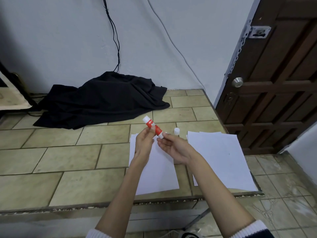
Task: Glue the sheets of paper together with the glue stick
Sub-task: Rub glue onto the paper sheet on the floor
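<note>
Fingers first: the left hand [144,141] has its fingers [151,130] wrapped round the middle of the glue stick [153,127], thumb on the red label, and the right hand [173,148] pinches the white base with its fingertips [164,134], which looks like winding the glue up. The stick is held in the air above the papers, its long axis tilted, the open white tip pointing up and to the left, away from the person, the base down toward the right hand. On the red label white letters read "GLUE"; a smaller brand line above it is too blurred to read. The cap [176,131] is off and stands upright on the tabletop [68,157], just beyond the right hand and between the 2 lots of paper. Directly under both hands lies 1 white sheet [154,174], and it is the nearer target; to bring the glue onto it the tip has to swing over and down. To the right, apart from it, is a loose stack of sheets [221,160], closer to the right hand. Further back a black cloth [103,102] is heaped against the wall, with a dark cable [113,31] running up, and a brown door [274,83] stands at the right.
</note>
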